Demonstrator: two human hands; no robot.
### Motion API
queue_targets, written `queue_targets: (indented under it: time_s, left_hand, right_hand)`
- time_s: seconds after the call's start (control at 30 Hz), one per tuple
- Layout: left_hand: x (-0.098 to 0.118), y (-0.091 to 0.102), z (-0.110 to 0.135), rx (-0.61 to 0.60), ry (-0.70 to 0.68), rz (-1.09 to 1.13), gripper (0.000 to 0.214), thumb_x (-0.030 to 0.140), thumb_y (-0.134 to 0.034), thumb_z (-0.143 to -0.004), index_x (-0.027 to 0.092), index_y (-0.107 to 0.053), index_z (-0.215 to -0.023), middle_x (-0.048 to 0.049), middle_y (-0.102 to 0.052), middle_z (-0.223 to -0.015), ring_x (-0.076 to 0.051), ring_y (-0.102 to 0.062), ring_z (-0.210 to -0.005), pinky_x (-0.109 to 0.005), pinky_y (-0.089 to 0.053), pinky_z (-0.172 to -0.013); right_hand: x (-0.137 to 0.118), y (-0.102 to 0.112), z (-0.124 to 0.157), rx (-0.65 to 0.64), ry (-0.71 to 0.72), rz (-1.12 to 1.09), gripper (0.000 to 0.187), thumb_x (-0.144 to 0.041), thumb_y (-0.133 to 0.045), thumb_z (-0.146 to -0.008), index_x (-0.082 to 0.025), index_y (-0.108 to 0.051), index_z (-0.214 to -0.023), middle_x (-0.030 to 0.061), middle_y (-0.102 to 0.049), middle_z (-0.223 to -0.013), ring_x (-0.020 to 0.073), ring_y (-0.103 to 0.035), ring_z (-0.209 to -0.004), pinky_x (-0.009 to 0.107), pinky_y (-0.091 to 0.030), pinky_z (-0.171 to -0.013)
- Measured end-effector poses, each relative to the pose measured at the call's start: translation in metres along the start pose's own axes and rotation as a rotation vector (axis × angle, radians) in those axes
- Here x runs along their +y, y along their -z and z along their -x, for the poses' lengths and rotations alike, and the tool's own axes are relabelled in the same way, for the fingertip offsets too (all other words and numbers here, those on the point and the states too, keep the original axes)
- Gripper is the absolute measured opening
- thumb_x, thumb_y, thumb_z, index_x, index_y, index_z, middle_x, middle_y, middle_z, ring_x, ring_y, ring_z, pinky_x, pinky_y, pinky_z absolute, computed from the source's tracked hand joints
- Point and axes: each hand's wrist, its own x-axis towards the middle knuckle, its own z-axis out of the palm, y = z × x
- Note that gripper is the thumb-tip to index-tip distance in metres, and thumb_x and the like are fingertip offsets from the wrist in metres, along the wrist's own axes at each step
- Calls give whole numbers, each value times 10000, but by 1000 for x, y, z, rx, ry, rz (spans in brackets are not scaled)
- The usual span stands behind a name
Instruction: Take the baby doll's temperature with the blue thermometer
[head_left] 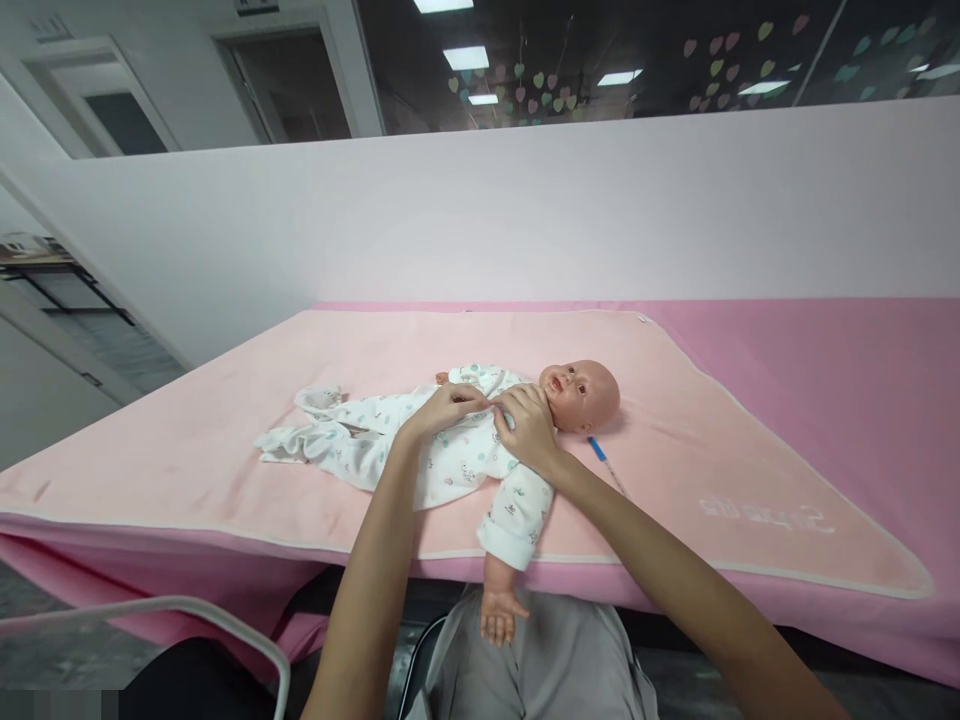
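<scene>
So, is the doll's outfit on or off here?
On: the doll wears the white outfit, its cuffed sleeve around the near arm. Whether the outfit's front is fastened, I cannot tell.

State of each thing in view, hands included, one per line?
Doll: on its back, near forearm past the table edge
Outfit: on the doll; fastening hidden
Left hand: fingers bent, at the outfit's chest
Right hand: fingers bent, near the collar
Blue-tipped stick: lying on the mat
Mat: spread out
Lights: lit
</scene>
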Motion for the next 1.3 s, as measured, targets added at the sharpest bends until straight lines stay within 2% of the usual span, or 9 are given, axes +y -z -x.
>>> queue_targets:
  time_s: [0.13, 0.37, 0.43, 0.63, 0.73, 0.8, 0.87, 1.1, 1.3]
  left_hand:
    - [-2, 9, 9, -95, 12, 11, 189, 362, -693, -625, 198, -711, -720, -70, -633, -1029, -207, -539, -966, -314, -410, -836]
    - [-3, 9, 9, -125, 5, 23, 208, 378, -730, -588, 192, -708, -681, -81, -617, -1052, -202, -546, -939, -333, -432, -808]
    - [-6, 6, 9, -85, 6, 29, 204, 379, -733, -587, 192, -709, -665, -77, -618, -1037, -198, -551, -926, -324, -440, -788]
    - [-20, -2, 12, 180, -95, -2, 195, 375, -743, -583, 202, -721, -669, -66, -641, -944, -200, -564, -928, -324, -437, -817]
    - [-21, -1, 16, 95, -133, -3, 211, 370, -733, -602, 209, -733, -740, -83, -641, -1016, -221, -563, -974, -330, -447, -812]
    - [-19, 1, 18, -2, -115, 41, 242, 364, -727, -613, 213, -733, -802, -94, -622, -1095, -238, -555, -1011, -334, -460, -795]
    - [-18, 3, 19, -30, -89, 96, 254, 356, -726, -619, 212, -730, -827, -100, -609, -1129, -243, -553, -1020, -336, -468, -785]
    - [-16, 1, 20, 79, -106, 118, 197, 348, -736, -609, 202, -731, -741, -85, -640, -1036, -217, -559, -989, -332, -447, -843]
    - [-16, -4, 20, 172, -89, -26, 237, 399, -702, -645, 219, -734, -796, -69, -642, -1065, -214, -568, -985, -319, -460, -826]
  right_hand:
    - [-1, 0, 1, 17, 29, -6, 141, -145, -456, -831, -188, -587, -807, 34, -616, -801, 182, -499, -831, 347, -343, -804]
    - [0, 0, 1, 20, 35, 0, 148, -152, -452, -842, -186, -593, -816, 40, -615, -808, 187, -494, -825, 349, -343, -794]
    - [0, -1, 2, 23, 32, -2, 143, -145, -453, -836, -187, -589, -819, 40, -612, -806, 187, -491, -823, 347, -343, -790]
    - [-1, -1, 2, 20, 5, -2, 132, -153, -432, -838, -183, -553, -792, 45, -583, -795, 188, -473, -804, 341, -339, -771]
    - [-2, 1, 2, 14, 7, -6, 132, -138, -417, -834, -181, -537, -799, 50, -575, -815, 188, -467, -806, 340, -337, -767]
    - [-2, 2, 2, 15, 4, -13, 131, -130, -413, -830, -183, -529, -802, 49, -575, -821, 190, -465, -808, 340, -335, -768]
    - [-3, 3, 2, 15, -2, -15, 134, -128, -409, -829, -186, -525, -802, 49, -575, -819, 193, -463, -808, 341, -334, -768]
    - [-3, 2, 1, 7, 9, -18, 132, -133, -413, -825, -189, -530, -804, 51, -571, -813, 196, -464, -804, 341, -333, -764]
    - [-2, 0, 2, 6, -7, -14, 133, -119, -418, -814, -190, -528, -790, 52, -563, -821, 195, -462, -804, 330, -339, -754]
